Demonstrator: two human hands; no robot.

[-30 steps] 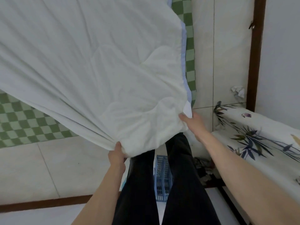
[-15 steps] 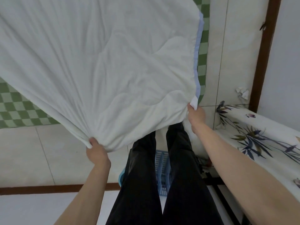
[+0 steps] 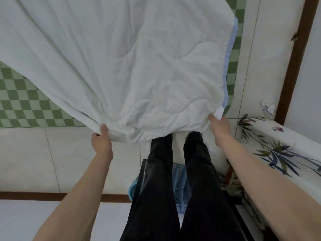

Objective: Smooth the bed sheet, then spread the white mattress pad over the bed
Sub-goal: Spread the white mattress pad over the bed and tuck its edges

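The white quilted mattress pad point(image 3: 121, 54) fills the upper part of the view, stretched out over the green checked bed sheet point(image 3: 26, 105). My left hand point(image 3: 101, 141) grips a bunched fold of the pad's near edge. My right hand point(image 3: 219, 126) pinches the pad's near right corner, beside its white label. The pad sags between the two hands, above my legs in dark trousers. A blue border runs along the pad's right edge. The checked sheet shows at the left and in a strip on the right.
A floral-patterned white surface point(image 3: 286, 146) stands at the right. A blue plastic basket point(image 3: 178, 185) sits on the tiled floor behind my legs. Crumpled paper point(image 3: 268, 106) lies by a brown door frame point(image 3: 293, 58). A brown skirting strip point(image 3: 34, 195) runs at lower left.
My left hand has slid left along the pad's edge, so the hands are wider apart. The pad's near edge is spread wider between them.
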